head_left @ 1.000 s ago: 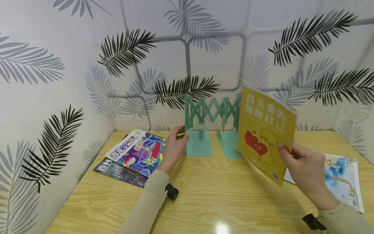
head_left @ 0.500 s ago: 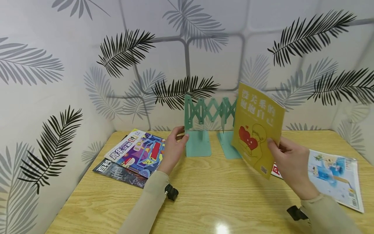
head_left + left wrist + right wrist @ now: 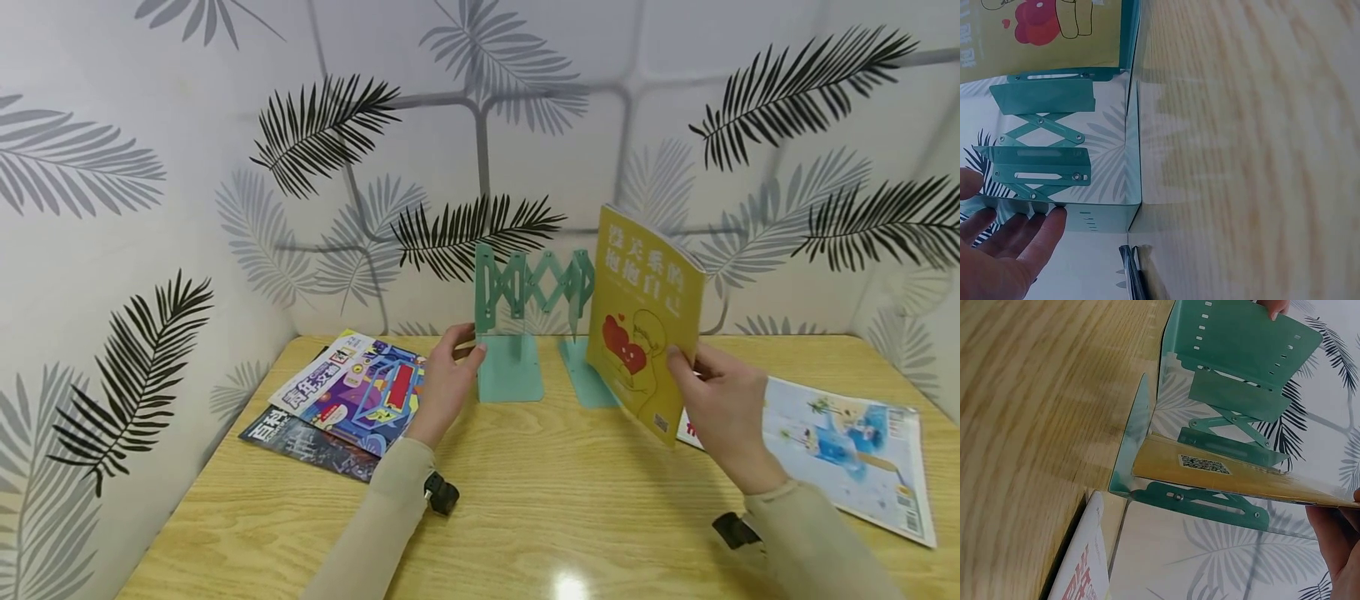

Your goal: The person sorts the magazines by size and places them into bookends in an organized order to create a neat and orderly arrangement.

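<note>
A teal expandable bookend [image 3: 510,375] with scissor links stands against the wall at the back of the table. My left hand [image 3: 450,379] holds its left end plate, the fingers [image 3: 1044,240] on the outer face and the thumb over the edge. My right hand [image 3: 723,408] grips a yellow booklet [image 3: 633,308] by its side edge, thumb on the front cover. The booklet stands roughly upright at the bookend's right end. In the right wrist view its lower edge [image 3: 1204,465] lies between the inner divider and the right end plate, close over the base.
Two overlapping magazines lie on the left, a purple one [image 3: 367,392] over a dark one [image 3: 307,446]. Another magazine [image 3: 855,458] with a blue and white cover lies on the right, partly behind my right hand. A leaf-patterned wall [image 3: 555,167] closes off the table's back.
My right hand has carried the yellow booklet left and slightly away from me, over the bookend's right end. More of the right magazine shows. My left hand has stayed in place.
</note>
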A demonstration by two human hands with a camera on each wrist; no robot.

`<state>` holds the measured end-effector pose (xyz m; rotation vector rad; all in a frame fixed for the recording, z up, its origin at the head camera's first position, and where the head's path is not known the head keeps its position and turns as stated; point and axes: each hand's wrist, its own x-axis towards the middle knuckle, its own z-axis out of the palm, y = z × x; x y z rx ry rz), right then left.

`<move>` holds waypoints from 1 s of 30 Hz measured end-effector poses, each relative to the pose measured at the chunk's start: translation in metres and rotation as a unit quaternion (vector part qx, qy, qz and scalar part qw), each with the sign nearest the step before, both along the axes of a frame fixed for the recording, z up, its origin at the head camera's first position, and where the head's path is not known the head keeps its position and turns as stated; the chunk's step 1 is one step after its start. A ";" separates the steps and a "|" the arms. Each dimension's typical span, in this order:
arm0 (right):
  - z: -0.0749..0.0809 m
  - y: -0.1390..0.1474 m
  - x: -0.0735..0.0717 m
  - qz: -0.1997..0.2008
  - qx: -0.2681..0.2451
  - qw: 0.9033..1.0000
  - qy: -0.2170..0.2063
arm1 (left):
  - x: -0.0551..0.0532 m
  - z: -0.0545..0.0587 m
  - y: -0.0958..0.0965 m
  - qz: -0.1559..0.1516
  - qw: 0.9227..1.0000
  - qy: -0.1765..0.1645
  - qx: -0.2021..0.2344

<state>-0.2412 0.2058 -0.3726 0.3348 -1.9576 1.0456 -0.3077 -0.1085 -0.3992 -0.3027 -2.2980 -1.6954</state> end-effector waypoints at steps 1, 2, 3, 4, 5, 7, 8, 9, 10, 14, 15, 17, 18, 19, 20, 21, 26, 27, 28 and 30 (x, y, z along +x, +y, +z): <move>0.000 -0.001 -0.001 -0.001 -0.001 1.000 -0.002 | 0.000 0.000 0.000 0.000 1.000 0.000 0.000; 0.000 -0.002 -0.002 -0.002 -0.001 1.000 -0.003 | 0.000 0.000 0.000 0.000 1.000 0.000 0.000; 0.000 -0.002 -0.003 -0.003 -0.001 1.000 -0.004 | 0.000 0.000 0.000 0.001 1.000 -0.001 -0.001; -0.001 -0.003 -0.004 -0.005 0.000 1.000 -0.003 | 0.000 0.000 0.000 0.002 1.000 -0.001 -0.001; -0.001 -0.004 -0.005 -0.007 0.001 1.000 -0.003 | 0.000 0.000 0.000 0.002 1.000 -0.001 -0.001; -0.002 -0.004 -0.008 -0.008 0.001 1.000 -0.001 | -0.001 0.000 0.000 0.003 1.000 -0.001 -0.002; -0.003 -0.005 -0.009 -0.009 0.000 1.000 -0.001 | -0.001 0.000 0.000 0.002 1.000 -0.002 -0.002; -0.003 -0.005 -0.010 -0.007 -0.003 1.000 -0.001 | -0.001 0.000 0.000 0.002 1.000 -0.002 -0.002; -0.004 -0.005 -0.011 -0.005 -0.005 1.000 -0.002 | 0.000 0.000 0.000 0.002 1.000 -0.003 -0.001; -0.006 -0.007 -0.016 0.000 -0.013 1.000 -0.007 | 0.000 0.000 0.001 0.003 1.000 -0.004 -0.002; -0.006 -0.008 -0.016 0.001 -0.015 1.000 -0.008 | 0.000 0.000 0.001 0.003 1.000 -0.003 -0.002; -0.007 -0.009 -0.018 0.001 -0.017 1.000 -0.009 | 0.000 0.000 0.001 0.004 1.000 -0.002 -0.003; -0.007 -0.009 -0.019 0.000 -0.019 1.000 -0.009 | 0.001 0.000 0.001 0.004 1.000 -0.002 -0.002; -0.007 -0.010 -0.019 -0.001 -0.021 1.000 -0.010 | 0.001 0.000 0.001 0.003 1.000 -0.001 -0.002; -0.007 -0.010 -0.020 -0.003 -0.021 1.000 -0.010 | 0.000 0.000 0.001 0.003 1.000 -0.001 -0.002; -0.007 -0.011 -0.021 -0.005 -0.021 1.000 -0.010 | 0.000 0.000 0.001 0.003 1.000 -0.001 -0.001; -0.006 -0.016 -0.026 -0.006 -0.031 0.999 -0.016 | -0.001 0.000 0.001 0.003 1.000 -0.002 0.000; -0.006 -0.017 -0.027 -0.005 -0.034 0.999 -0.016 | -0.001 0.000 0.001 0.002 1.000 -0.003 0.002; -0.006 -0.018 -0.028 -0.005 -0.036 0.999 -0.017 | -0.001 0.000 0.001 0.001 1.000 -0.005 0.003; -0.006 -0.020 -0.029 -0.006 -0.038 0.999 -0.017 | -0.001 0.000 0.000 0.000 1.000 -0.008 0.006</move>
